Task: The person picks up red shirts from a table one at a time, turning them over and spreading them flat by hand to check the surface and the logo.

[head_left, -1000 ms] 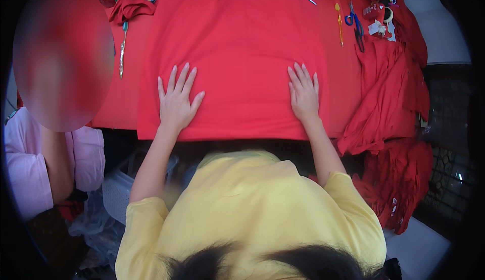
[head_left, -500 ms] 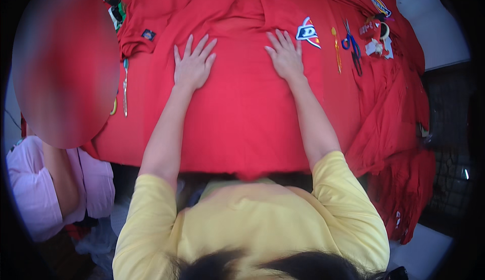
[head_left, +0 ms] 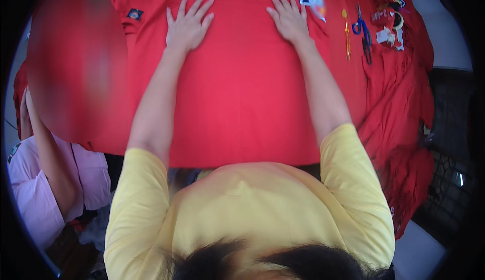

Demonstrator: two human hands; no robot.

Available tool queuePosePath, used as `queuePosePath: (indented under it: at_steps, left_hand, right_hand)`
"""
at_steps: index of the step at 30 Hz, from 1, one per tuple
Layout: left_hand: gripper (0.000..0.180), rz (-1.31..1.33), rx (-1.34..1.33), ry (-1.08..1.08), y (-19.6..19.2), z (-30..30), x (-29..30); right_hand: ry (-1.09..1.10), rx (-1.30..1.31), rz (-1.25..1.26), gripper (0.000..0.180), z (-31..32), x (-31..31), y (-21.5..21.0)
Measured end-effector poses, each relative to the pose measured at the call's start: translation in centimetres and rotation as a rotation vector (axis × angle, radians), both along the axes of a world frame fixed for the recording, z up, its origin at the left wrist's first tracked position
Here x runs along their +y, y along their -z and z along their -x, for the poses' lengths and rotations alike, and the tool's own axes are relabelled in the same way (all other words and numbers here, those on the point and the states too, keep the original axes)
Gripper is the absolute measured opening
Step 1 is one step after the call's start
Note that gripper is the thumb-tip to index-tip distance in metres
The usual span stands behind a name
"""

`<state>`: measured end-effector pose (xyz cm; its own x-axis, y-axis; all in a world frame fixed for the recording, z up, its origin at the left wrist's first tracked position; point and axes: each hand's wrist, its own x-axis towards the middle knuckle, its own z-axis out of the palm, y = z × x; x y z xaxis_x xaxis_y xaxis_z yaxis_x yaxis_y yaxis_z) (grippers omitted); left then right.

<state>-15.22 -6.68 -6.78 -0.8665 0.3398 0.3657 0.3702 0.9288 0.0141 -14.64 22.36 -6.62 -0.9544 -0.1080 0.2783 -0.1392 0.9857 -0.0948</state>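
A red knit garment (head_left: 242, 93) lies spread flat before me, its near edge close to my body. My left hand (head_left: 188, 25) rests palm down on its far left part, fingers spread. On the far right part my right hand (head_left: 289, 20) also lies flat with fingers apart, just left of a white and multicoloured logo patch (head_left: 314, 2) on the cloth. Neither hand grips anything; both press against the fabric. Both arms are stretched far forward.
Blue-handled scissors (head_left: 365, 32) and a yellow-orange slim tool (head_left: 346, 35) lie right of my right hand. Beyond them sit a tape roll (head_left: 397, 21) and white scraps (head_left: 386, 36). More red cloth (head_left: 399, 93) is heaped at the right. A person in a pink shirt (head_left: 45, 179) is at the left.
Both hands have slid farther away from me over the cloth, and the fabric between them looks smoother. At the left, the co-worker's arm has shifted.
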Motion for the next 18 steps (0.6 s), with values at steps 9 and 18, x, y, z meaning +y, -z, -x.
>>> queuePosePath:
  at_steps: [9,18]
  left_hand:
    - [0.054,-0.079,-0.295,0.298,-1.6,-21.7,-2.0]
    - [0.053,-0.303,-0.201,0.799,-2.3,-31.4,-2.4]
  right_hand:
    - [-0.15,-0.052,0.016,0.05,-24.6,-4.6,-2.4]
    - [0.05,-0.343,0.664,0.025,-33.3,-3.9,-3.4]
